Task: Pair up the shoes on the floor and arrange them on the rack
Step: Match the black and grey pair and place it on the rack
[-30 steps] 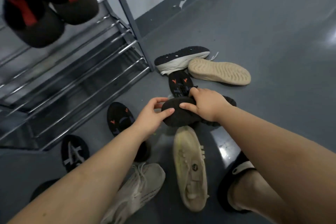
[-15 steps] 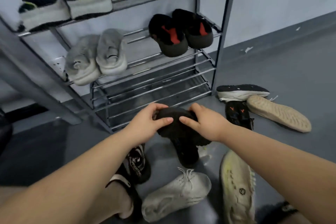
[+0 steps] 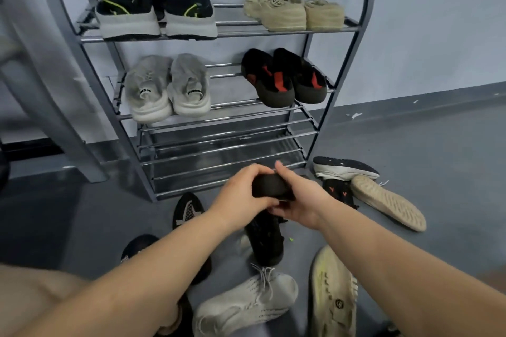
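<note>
A: What stands at the left of the frame?

B: A grey metal shoe rack (image 3: 323,107) against the pale wall, filling the upper left and centre. On its top shelf, left side, sits a black pair with lime stripes (image 3: 156,12); right of it, a beige pair (image 3: 293,9). On the second shelf, a grey pair (image 3: 167,87) at left and a black pair with red marks (image 3: 283,76) at right. The two lower shelves show only bare rails.

A: And the floor below?

B: Grey floor (image 3: 438,145) with loose shoes. At lower left, a black shoe with white stripes (image 3: 187,209) lies just in front of the rack's foot. Below it, in the lower centre, a pale grey laced sneaker (image 3: 246,304) lies on its side.

A: Where are the hands?

B: In the centre, just before the bottom shelf. The left hand (image 3: 241,194) and the right hand (image 3: 301,202) both grip a pair of dark shoes (image 3: 271,186), fingers curled around the near ends, holding them above the floor. Under the hands a black knit shoe (image 3: 264,238) lies on the floor.

A: What is to the right?

B: At lower right, a cream shoe with a round logo (image 3: 332,293). Higher, by the rack's right leg, a black sneaker with a white sole (image 3: 345,168) lies on its side, a black shoe with orange marks (image 3: 339,193) lies just below it, and a tan shoe turned sole-up (image 3: 387,201) is touching them.
</note>
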A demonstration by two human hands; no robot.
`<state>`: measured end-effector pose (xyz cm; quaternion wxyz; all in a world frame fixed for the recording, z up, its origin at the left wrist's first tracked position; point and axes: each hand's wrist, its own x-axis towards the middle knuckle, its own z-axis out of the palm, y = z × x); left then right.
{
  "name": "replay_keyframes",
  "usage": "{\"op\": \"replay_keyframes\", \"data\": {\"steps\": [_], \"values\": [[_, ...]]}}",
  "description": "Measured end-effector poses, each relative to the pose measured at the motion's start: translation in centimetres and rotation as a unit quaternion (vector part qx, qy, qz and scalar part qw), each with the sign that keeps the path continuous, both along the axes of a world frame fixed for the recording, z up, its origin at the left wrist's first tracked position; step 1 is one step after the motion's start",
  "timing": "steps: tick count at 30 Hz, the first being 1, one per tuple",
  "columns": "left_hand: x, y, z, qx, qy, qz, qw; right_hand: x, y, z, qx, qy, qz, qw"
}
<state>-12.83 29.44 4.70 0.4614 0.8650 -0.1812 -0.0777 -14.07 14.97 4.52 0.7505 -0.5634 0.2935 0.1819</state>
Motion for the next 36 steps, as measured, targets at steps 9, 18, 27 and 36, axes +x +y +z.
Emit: {"op": "replay_keyframes", "data": {"steps": [9, 18, 27, 36], "values": [[0.3, 0.9, -1.5, -0.175, 0.446, 0.094, 0.873, -1.3, -1.6, -2.3, 0.069, -0.024, 0.032, 0.997], [-0.2, 0.5, -6.5, -0.242, 0.504, 0.116, 0.821, -1.5, -2.2, -4.7, 0.050, -0.010, 0.135, 0.990], [-0.3, 1.6, -10.3, -0.172, 0.556, 0.140, 0.801, -0.5, -0.3, -10.4, -0.025, 0.089, 0.194, 0.977], [2.7, 8.0, -14.1, -0.078, 0.501, 0.249, 0.825, 2.7, 4.4, -14.5, -0.031, 0.081, 0.203, 0.975]]}}
